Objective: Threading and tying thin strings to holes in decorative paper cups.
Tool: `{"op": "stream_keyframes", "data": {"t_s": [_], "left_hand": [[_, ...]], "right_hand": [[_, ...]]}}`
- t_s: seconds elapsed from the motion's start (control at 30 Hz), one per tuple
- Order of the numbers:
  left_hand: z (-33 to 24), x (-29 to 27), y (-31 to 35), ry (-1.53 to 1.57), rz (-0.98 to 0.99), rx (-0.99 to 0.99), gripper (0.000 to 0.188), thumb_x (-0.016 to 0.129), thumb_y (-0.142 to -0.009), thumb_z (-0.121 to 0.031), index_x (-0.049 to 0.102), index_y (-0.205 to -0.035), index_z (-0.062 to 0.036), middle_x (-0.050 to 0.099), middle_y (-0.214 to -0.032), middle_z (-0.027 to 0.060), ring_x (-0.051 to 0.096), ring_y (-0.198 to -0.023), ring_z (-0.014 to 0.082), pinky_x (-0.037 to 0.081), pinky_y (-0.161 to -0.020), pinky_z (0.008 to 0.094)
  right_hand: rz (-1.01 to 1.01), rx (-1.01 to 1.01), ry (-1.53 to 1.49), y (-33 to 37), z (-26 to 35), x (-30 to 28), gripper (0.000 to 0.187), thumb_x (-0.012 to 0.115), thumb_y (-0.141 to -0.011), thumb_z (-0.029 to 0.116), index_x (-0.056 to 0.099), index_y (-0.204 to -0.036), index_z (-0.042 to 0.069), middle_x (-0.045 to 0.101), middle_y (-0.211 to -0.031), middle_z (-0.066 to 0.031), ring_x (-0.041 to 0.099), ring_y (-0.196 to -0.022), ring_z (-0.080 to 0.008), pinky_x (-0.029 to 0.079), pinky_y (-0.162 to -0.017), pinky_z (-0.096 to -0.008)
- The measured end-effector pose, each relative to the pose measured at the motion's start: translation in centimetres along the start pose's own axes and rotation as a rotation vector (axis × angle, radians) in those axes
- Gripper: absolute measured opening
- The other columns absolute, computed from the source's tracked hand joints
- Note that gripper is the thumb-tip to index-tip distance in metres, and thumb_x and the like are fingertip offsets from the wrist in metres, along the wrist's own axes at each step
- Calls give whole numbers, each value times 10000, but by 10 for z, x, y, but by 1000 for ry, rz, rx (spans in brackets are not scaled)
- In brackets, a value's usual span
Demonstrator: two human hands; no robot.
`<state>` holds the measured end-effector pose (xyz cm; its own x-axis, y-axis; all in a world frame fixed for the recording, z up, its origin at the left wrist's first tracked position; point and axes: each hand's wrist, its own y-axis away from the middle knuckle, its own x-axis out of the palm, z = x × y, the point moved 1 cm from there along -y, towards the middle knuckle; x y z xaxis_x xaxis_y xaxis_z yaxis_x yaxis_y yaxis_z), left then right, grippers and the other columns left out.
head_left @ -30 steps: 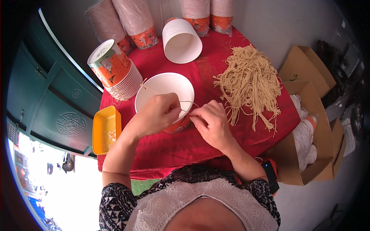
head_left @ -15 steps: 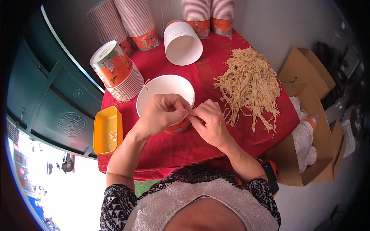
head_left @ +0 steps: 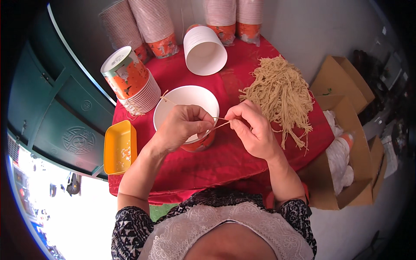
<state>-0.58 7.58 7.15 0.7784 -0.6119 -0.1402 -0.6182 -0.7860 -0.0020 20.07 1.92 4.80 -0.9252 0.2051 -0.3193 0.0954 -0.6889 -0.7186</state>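
Observation:
Over a white-lined paper tub (head_left: 173, 97) with an orange outside, my left hand (head_left: 184, 128) pinches a thin tan cord (head_left: 222, 125). My right hand (head_left: 253, 130) grips the cord's other part between thumb and forefinger, just right of the tub. Two strands stretch across the small gap between my hands. One loose end sticks out up and left past my left hand, across the tub's opening. To the right of my right hand lies a heap of tan cords (head_left: 281, 93) on the red cloth.
A yellow plastic box (head_left: 109, 149) with small white bits stands at the table's left edge. Behind it is a stack of orange-and-white tubs (head_left: 134, 82). A white tub stack (head_left: 206, 52) lies tipped at the back, before wrapped stacks (head_left: 156, 26). Cardboard boxes (head_left: 364, 160) stand right.
My right hand has drawn away to the right from my left hand, pulling the cord strands out between them. My left hand has barely moved.

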Motion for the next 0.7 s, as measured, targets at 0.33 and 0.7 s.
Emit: {"op": "stream_keyframes", "data": {"t_s": [0.33, 0.7], "left_hand": [[-2, 2, -1, -44, 25, 24, 75, 691, -906, -49, 672, -900, 24, 650, -814, 5, 581, -734, 69, 473, -656, 221], [8, -2, -3, 8, 24, 8, 112, 676, -914, -60, 639, -905, 45, 645, -808, 53, 554, -670, 90, 436, -607, 221]], "right_hand": [[263, -248, 24, -34, 5, 11, 164, 529, -732, -95, 553, -766, 64, 559, -830, -28, 521, -857, -220, 360, -828, -347], [201, -233, 260, -18, -10, 8, 173, 685, -692, -10, 642, -851, 43, 602, -958, -58, 535, -953, -259, 388, -876, -382]]}}
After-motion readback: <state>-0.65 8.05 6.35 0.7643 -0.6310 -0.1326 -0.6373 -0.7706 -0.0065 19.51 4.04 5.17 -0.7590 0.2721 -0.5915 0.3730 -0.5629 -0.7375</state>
